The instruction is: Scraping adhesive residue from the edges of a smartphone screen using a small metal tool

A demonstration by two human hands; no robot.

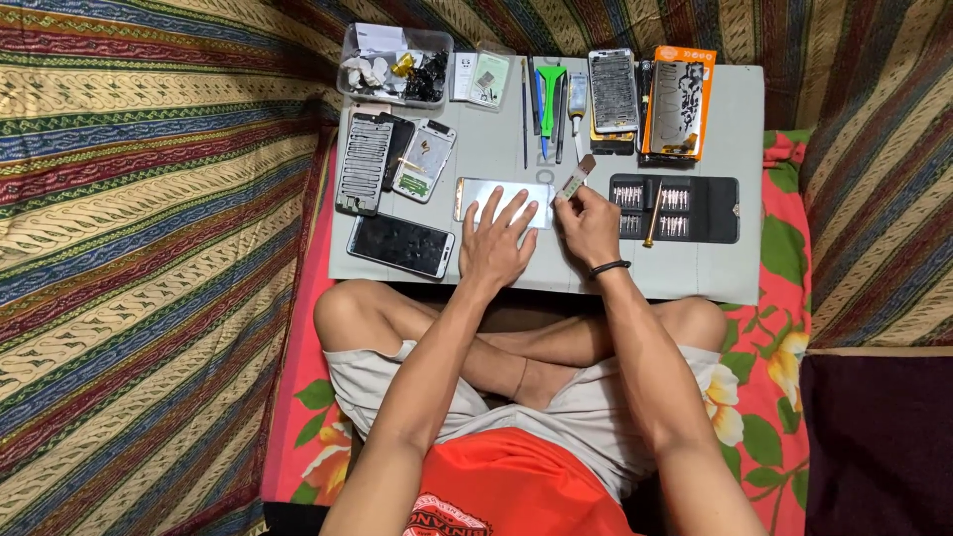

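From the head camera, looking straight down, a person sits cross-legged behind a small grey table [715,268] that fills the top middle of the frame, with striped cloth all around it. The left hand [493,243] lies flat in the middle of the frame, fingers spread wide, pressing on a silver phone [526,199] that lies face down on the table; the hand does not grab it, it just pushes down, most likely so the phone cannot slide. The right hand [588,223] is just to the right of the phone, with its fingers pinched tight on a small flat pry tool [574,180], and the tool's tip sits by the phone's right end, likely so it can reach the edge there. To the right of that hand lies an open black screwdriver kit [695,208] with a gold-handled screwdriver [652,213] on top, close by so it is easy to pick up. At the lower left of the table rests a dark phone with a cracked screen [401,244], and above it lie phone back parts [392,159]. Along the top edge stand a clear box of small bits [394,66], a row of thin tools with a green one [549,94], and an orange package [680,99], all pushed back so the middle stays free for the hands
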